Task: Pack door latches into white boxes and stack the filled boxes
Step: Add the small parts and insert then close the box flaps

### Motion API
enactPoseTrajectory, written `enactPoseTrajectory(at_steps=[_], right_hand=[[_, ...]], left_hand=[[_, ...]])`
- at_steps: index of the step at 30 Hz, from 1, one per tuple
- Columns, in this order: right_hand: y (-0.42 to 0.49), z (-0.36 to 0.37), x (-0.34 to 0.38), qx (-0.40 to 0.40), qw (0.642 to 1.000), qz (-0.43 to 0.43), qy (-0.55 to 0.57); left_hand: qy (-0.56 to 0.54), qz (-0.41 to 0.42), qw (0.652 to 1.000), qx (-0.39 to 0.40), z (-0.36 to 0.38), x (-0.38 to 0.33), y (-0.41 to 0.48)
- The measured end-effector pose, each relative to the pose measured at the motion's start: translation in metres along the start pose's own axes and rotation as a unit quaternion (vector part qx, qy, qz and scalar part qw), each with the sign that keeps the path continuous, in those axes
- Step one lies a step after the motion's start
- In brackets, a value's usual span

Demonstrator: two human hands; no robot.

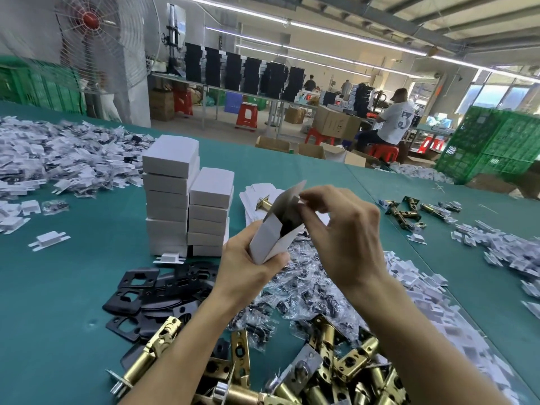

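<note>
A fan (90, 39) stands at the upper left of the frame, above a wide heap of small white card pieces (58, 159) on the green table (58, 287). Right of that heap, near the middle, two stacks of closed white boxes (187, 200) stand side by side and touching, the left one taller. Below them at lower left lie black plates (152, 290), and along the bottom edge lies a pile of brass latches (321, 369). At the centre the left hand (248, 267) grips the lower end of an open box (274, 238), fingers curled round it, holding it tilted above the table; something dark shows inside its open top. Behind it a single latch (264, 203) lies on flat box blanks (254, 191). Under the hands spreads a heap of clear bags (304, 287). The right hand (347, 235) pinches a flap at the box's top with bent fingertips. Further right are loose latches (409, 211), more white pieces (511, 252), a seated person (394, 121) and green crates (496, 147)
</note>
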State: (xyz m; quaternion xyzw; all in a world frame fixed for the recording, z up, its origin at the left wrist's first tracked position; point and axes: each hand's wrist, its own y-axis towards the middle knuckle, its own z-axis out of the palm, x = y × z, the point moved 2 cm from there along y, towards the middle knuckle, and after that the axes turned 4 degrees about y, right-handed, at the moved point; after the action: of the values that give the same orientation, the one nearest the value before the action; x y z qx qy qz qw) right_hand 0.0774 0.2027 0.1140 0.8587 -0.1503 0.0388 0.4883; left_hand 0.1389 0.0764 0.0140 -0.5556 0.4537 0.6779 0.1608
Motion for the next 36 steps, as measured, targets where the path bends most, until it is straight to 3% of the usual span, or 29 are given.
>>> enactPoseTrajectory(at_steps=[5, 9, 11, 13, 17, 19, 22, 24, 29, 32, 36], right_hand=[[-0.006, 0.007, -0.008, 0.082, 0.989, 0.059, -0.113], [-0.009, 0.013, -0.025, 0.256, 0.953, 0.157, -0.026], [-0.011, 0.014, -0.033, 0.311, 0.936, 0.167, -0.005], [-0.012, 0.012, -0.038, 0.283, 0.942, 0.174, 0.048], [-0.013, 0.017, -0.044, 0.104, 0.954, 0.242, 0.146], [-0.022, 0.031, -0.046, 0.153, 0.945, 0.263, 0.124], [-0.043, 0.063, -0.039, 0.354, 0.901, 0.235, 0.083], [-0.052, 0.084, -0.025, 0.439, 0.876, 0.185, 0.073], [-0.048, 0.125, 0.012, 0.491, 0.868, 0.069, 0.017], [-0.054, 0.139, 0.02, 0.522, 0.848, 0.064, -0.06], [-0.059, 0.143, 0.023, 0.502, 0.859, 0.065, -0.074]], left_hand=[[0.041, 0.002, 0.999, -0.013, -0.001, 0.0, 0.0], [0.063, -0.028, 0.998, -0.005, -0.004, 0.004, 0.002], [0.09, -0.038, 0.995, -0.001, -0.007, 0.005, 0.003], [0.097, -0.044, 0.994, -0.01, -0.01, 0.003, 0.005], [0.091, -0.052, 0.993, -0.056, -0.023, -0.006, 0.012], [0.085, -0.054, 0.991, -0.085, -0.033, -0.012, 0.015], [0.083, -0.05, 0.986, -0.135, -0.048, -0.016, 0.02], [0.094, -0.048, 0.98, -0.17, -0.056, -0.017, 0.022], [0.111, -0.047, 0.972, -0.2, -0.062, -0.015, 0.023], [0.114, -0.049, 0.972, -0.198, -0.061, -0.014, 0.023], [0.095, -0.047, 0.974, -0.203, -0.062, -0.012, 0.024]])
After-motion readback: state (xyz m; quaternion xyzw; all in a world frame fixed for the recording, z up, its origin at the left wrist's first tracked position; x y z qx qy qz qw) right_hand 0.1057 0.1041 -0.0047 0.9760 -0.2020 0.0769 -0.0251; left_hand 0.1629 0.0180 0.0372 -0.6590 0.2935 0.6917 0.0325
